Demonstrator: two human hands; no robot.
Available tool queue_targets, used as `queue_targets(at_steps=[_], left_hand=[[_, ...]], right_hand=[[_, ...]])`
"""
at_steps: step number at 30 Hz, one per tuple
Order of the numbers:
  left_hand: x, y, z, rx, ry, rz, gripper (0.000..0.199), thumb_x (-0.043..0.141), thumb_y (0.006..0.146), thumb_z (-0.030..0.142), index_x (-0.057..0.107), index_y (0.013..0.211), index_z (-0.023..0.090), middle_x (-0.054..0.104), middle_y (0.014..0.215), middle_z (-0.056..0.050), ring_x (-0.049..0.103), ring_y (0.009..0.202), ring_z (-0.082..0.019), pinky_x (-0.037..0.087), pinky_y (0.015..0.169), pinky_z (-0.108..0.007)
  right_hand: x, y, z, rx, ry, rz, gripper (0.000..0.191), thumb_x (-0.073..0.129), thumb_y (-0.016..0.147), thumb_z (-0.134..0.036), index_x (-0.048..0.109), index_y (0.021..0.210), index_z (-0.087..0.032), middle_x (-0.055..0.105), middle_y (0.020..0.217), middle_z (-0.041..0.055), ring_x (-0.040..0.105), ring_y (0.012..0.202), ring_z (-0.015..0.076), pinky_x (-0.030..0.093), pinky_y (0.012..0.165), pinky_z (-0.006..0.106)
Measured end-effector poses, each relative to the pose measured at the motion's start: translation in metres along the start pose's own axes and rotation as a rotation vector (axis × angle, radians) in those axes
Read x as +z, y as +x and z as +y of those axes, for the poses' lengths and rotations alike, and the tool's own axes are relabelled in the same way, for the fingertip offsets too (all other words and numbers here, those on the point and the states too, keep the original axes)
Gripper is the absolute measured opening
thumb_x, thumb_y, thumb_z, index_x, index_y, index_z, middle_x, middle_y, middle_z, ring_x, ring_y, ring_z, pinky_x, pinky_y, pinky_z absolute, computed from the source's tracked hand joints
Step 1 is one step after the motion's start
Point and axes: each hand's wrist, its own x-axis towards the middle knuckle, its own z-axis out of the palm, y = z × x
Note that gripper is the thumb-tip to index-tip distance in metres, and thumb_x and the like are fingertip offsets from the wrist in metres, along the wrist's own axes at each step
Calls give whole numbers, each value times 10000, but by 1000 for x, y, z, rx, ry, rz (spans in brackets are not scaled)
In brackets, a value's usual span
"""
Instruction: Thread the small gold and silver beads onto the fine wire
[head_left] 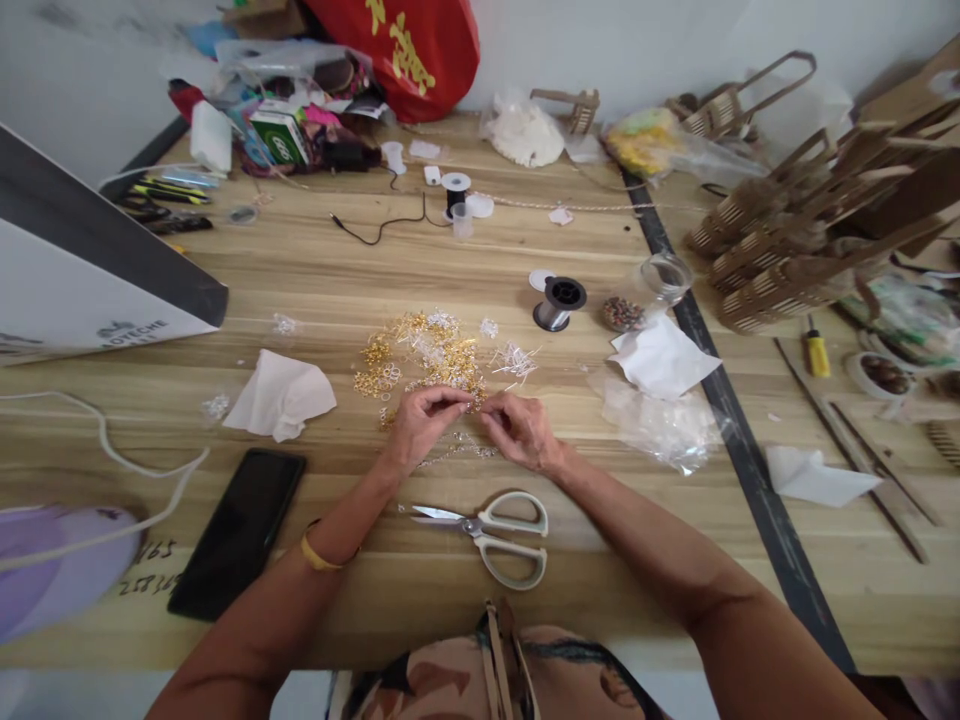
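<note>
My left hand point(426, 420) and my right hand point(521, 428) meet at the middle of the wooden table, thumbs and fingers pinched together. Whatever small piece lies between the fingertips is too tiny to make out. Just beyond them spreads a pile of gold and silver jewelry findings point(442, 350), with rings and pins among it. Below the hands, a thin beaded chain point(457, 450) lies on the wood. Nearer my body rest open scissors point(480, 525) with white handles, blades pointing left.
A black phone point(238, 530) lies left, near a white tissue point(281, 395). Beyond the pile stand a wire spool point(559, 302) and a tipped jar of beads point(645, 295). Plastic bags point(667, 425) lie right. Small woven baskets point(772, 250) crowd the far right.
</note>
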Motion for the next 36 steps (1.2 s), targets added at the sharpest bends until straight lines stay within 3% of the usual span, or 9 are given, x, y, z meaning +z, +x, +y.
queue_targets(at_steps=[19,36], left_hand=[[-2,-3,-7,140,37,-37,128,702,745,229,752,837,155,747,854,-63,678,804,-174,530,774,-282],[-3,-3,-10,153,28,-38,127,693,750,218,754,843,156,735,849,-64,664,802,-164,519,764,-275]], right_hand=[[4,0,4,-162,-105,27,55,512,926,-216,555,919,-181,582,659,0,493,548,102,380,544,227],[3,2,4,-182,-146,34,43,512,924,-198,544,906,-177,594,652,-2,503,534,93,374,519,210]])
